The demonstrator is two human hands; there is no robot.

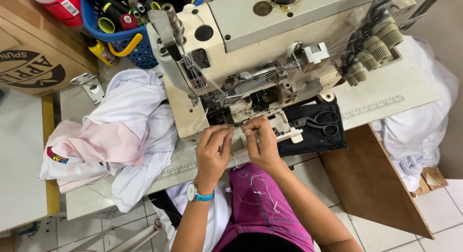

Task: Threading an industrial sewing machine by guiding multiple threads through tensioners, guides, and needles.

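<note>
Two hands work at the sewing machine (270, 54) front. My left hand (212, 150) pinches fine thread (237, 130) taut; my right hand (260, 141) pinches its other end. I judge steady tension best; scissors (320, 121) lie right

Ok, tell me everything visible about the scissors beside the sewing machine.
The scissors are dark metal with two looped handles, blades closed, lying flat on a black cloth pad at the sewing machine's base. The handles point toward the table's bare side, the blades toward the machine. Neither hand touches them; the right hand works nearby.
</note>
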